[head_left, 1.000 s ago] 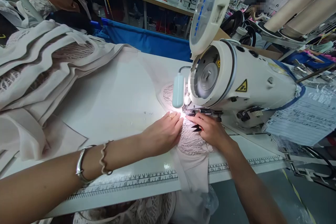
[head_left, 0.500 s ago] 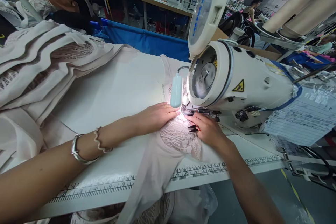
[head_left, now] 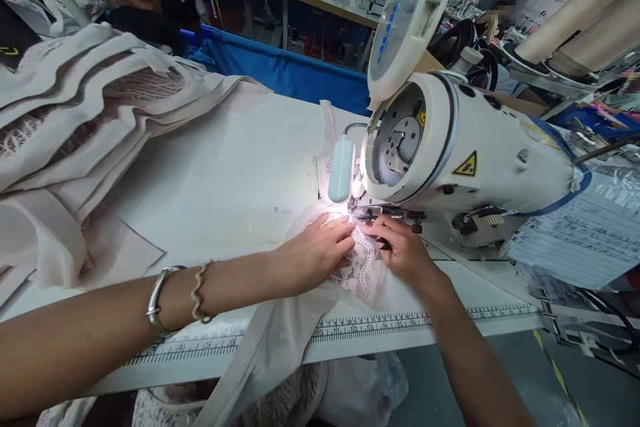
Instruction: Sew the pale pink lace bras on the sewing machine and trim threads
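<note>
Pale pink lace fabric (head_left: 363, 270) lies under the needle area of a white sewing machine (head_left: 465, 140), lit by a small pale green lamp (head_left: 341, 170). My left hand (head_left: 315, 253) rests on the lace just left of the needle, its fingers bent and gathered on the cloth. On the other side, my right hand (head_left: 403, 247) pinches the lace edge near the presser foot. A dark tool, mostly hidden, sits within the right hand's fingers. A long strap of the fabric hangs over the table's front edge.
Layered pale garments (head_left: 80, 113) are piled on the left of the white table (head_left: 215, 180). A blue cloth bin (head_left: 290, 77) stands behind it. A ruler strip (head_left: 350, 329) runs along the front edge. Written paper (head_left: 585, 220) hangs at the right. Thread cones (head_left: 570, 20) stand behind.
My left hand has moved down over the lace, with its fingers more bent. The lace has shifted and bunched. The dark scissor tips beside my right hand are now mostly hidden. The view has shifted slightly.
</note>
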Demonstrator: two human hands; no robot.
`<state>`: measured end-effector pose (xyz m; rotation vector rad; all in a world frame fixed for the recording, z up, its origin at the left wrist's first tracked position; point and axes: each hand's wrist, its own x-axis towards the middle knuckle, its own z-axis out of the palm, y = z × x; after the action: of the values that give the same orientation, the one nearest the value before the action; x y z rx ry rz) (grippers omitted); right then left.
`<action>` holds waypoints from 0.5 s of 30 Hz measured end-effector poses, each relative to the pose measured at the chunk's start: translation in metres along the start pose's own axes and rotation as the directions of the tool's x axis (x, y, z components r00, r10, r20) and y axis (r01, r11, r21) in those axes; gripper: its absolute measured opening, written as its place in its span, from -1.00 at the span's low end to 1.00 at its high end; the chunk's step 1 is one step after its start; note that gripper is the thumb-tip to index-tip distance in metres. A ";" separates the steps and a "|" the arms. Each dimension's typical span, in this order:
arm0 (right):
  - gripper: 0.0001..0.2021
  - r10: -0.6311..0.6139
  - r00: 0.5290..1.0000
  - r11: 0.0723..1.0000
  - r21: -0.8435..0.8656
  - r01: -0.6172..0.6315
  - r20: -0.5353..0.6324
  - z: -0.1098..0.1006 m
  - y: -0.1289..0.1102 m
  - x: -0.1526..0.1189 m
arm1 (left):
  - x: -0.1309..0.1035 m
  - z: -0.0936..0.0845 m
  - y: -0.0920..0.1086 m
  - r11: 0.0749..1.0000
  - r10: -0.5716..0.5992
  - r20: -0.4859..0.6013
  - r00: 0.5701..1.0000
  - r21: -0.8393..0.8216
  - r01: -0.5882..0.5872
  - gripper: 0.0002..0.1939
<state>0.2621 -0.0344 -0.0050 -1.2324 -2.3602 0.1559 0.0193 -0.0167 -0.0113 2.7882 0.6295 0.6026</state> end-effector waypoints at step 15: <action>-0.53 -0.196 0.979 0.960 -0.193 0.205 0.062 0.004 -0.003 0.007 | 0.009 -0.019 -0.042 0.982 0.122 0.026 0.992 -0.147 -0.117 -0.71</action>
<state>0.2543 -0.0298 -0.0052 -1.0755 -2.5708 -0.1245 0.0028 0.0271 -0.0036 2.7074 0.3969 0.5962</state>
